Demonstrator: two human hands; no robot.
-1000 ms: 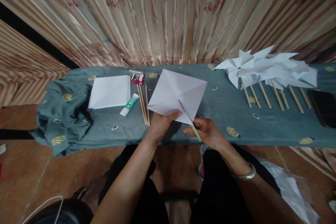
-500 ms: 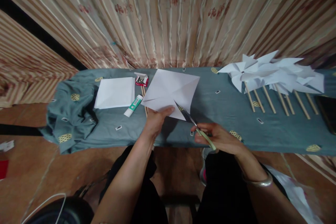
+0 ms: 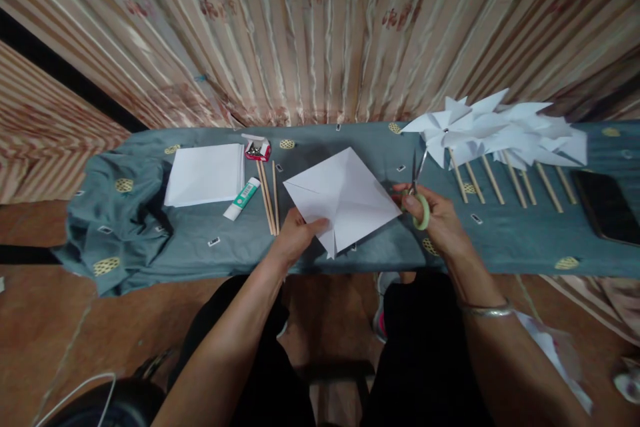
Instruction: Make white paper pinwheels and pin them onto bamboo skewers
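Observation:
My left hand (image 3: 296, 235) pinches a square sheet of white paper (image 3: 345, 197) near its lower corner, thumb on top. Slits run in from the left corner and the bottom corner, and crease lines cross the sheet. In my right hand (image 3: 434, 213) is a pair of scissors (image 3: 415, 180) with pale green handles, blades parted and pointing away from me. The fingers of that hand are close to the sheet's right corner; whether they touch it I cannot tell.
On the cloth-covered table (image 3: 190, 247) lie a paper stack (image 3: 205, 173), a glue stick (image 3: 242, 199), a small red box of metal pins (image 3: 257, 147) and wooden sticks (image 3: 270, 203). Several paper pinwheels (image 3: 500, 127) lie at the right, beside a black phone (image 3: 607, 203).
The scissors have come out of the lower slit and swung upright at the right. The paper has turned and moved slightly right and down. The wooden sticks show more fully.

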